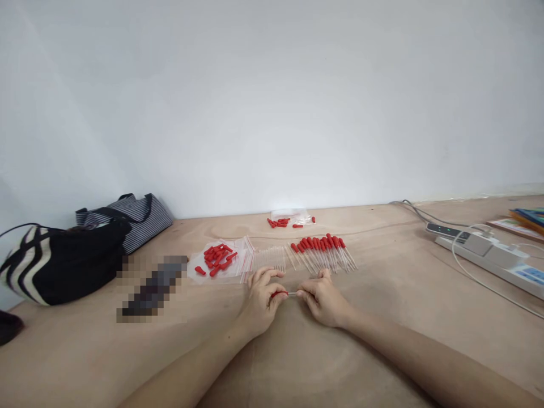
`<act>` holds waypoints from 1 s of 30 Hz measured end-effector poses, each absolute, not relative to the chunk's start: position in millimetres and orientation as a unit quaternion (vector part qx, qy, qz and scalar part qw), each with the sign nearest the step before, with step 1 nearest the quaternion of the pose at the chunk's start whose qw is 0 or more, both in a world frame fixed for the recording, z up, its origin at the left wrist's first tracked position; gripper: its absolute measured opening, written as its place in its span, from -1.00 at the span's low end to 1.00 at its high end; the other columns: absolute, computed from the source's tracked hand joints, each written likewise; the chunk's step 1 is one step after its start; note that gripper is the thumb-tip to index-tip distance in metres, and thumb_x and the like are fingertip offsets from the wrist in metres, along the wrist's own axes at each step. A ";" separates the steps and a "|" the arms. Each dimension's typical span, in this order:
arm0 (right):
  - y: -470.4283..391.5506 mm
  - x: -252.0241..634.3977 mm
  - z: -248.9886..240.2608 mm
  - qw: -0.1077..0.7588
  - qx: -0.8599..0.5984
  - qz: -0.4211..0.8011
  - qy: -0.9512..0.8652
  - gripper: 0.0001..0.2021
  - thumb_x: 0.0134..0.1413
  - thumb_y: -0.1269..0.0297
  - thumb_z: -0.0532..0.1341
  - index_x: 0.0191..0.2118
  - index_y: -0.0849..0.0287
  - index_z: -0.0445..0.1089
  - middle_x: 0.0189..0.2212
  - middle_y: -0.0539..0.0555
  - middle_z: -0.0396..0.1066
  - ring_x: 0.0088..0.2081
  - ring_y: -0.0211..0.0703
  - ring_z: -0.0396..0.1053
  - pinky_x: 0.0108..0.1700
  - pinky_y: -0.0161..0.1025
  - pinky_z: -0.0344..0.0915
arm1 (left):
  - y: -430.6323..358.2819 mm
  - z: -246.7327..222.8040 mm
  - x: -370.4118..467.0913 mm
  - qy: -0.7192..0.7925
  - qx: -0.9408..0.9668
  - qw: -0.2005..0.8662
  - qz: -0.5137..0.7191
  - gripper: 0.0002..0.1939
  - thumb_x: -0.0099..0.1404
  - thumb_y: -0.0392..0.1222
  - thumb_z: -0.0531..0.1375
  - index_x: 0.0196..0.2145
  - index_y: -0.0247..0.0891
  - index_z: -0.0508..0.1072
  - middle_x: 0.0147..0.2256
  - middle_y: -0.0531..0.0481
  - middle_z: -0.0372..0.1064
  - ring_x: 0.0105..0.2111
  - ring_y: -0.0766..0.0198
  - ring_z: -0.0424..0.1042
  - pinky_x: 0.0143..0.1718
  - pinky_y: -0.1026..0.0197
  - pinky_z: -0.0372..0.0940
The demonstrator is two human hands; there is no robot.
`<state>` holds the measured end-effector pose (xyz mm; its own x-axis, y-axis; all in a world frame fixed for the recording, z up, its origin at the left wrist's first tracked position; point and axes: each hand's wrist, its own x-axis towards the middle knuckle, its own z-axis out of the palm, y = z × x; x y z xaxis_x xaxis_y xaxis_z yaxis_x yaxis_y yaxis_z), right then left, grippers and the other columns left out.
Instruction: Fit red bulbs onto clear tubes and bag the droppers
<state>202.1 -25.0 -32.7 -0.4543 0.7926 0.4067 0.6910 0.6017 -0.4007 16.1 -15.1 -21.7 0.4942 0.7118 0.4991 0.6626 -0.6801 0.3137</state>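
Between thumb and fingers, my left hand [260,297] pinches a red rubber dropper bulb [279,293]. My right hand [326,299] grips a thin glass dropper tube [292,294], which lies in line with the bulb; the two meet end to end. How far the tube sits inside the bulb is hard to see. Beyond my left hand, loose red bulbs [219,258] rest on clear zip bags [242,255]. A row of bare glass tubes [271,258] lies beside them. Several droppers with red bulbs [325,246] are laid out side by side behind my right hand.
More red bulbs [278,223] lie by a small clear bag [293,215] near the wall. To the right are a white power strip [488,260], cables [467,266] and books [527,221]. A black bag [80,260], a striped bag [147,218] and a pixelated dark object [157,286] are left.
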 end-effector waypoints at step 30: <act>-19.9 205.4 -31.2 0.290 -0.389 0.134 -0.864 -0.85 0.12 0.28 0.02 -0.27 0.13 0.30 -0.41 -0.01 0.43 -0.38 -0.27 0.32 -0.19 -0.22 -0.05 | -9.9 -19.2 -2.7 0.358 0.897 -0.117 0.233 -0.83 0.22 -0.19 0.10 -0.26 -0.07 0.46 0.07 -0.07 0.16 0.10 0.02 0.05 0.06 -0.21 -0.24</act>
